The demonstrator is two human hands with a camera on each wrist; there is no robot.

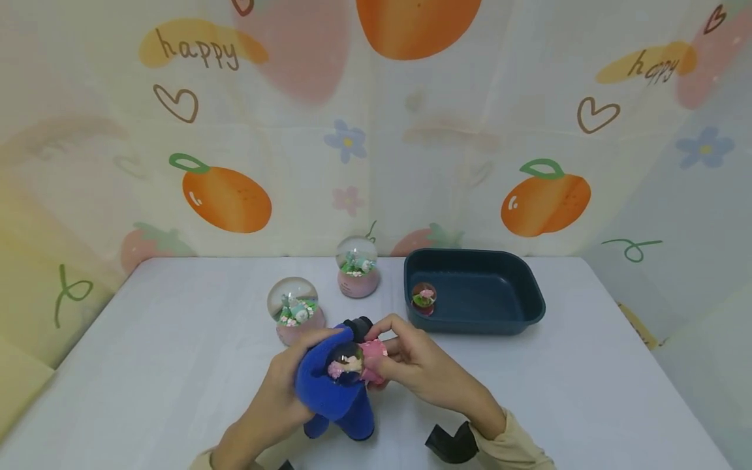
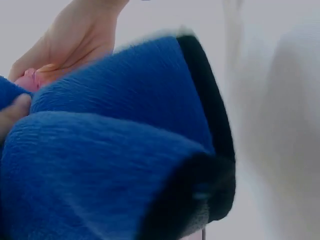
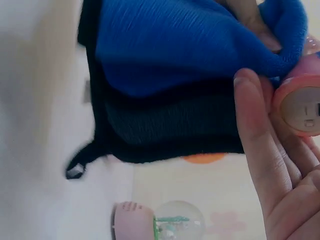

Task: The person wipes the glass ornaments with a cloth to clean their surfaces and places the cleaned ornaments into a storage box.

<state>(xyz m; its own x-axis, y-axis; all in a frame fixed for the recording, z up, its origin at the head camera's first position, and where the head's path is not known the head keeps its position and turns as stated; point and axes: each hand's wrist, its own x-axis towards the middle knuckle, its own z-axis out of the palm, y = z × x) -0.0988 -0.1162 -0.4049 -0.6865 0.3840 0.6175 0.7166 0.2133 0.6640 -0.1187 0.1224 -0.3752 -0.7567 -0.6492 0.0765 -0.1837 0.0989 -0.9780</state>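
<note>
My left hand (image 1: 276,391) grips a blue plush cloth (image 1: 326,395) with black edging, which drapes down over the table. Against the cloth lies a small snow globe (image 1: 375,359), tilted sideways, its glass ball toward my left palm and its pink base to the right. My right hand (image 1: 425,365) holds the globe by that base. In the right wrist view, the underside of the base (image 3: 300,107) shows a small switch, and a dark loop hangs from a corner of the cloth (image 3: 160,50). The left wrist view is mostly filled by cloth (image 2: 110,140).
Two larger snow globes with pink bases, a nearer one (image 1: 296,310) and a farther one (image 1: 358,267), stand behind my hands. Right of them is a dark blue tray (image 1: 476,323) with a small snow globe (image 1: 424,299) at its left end. A patterned curtain (image 1: 376,163) hangs behind.
</note>
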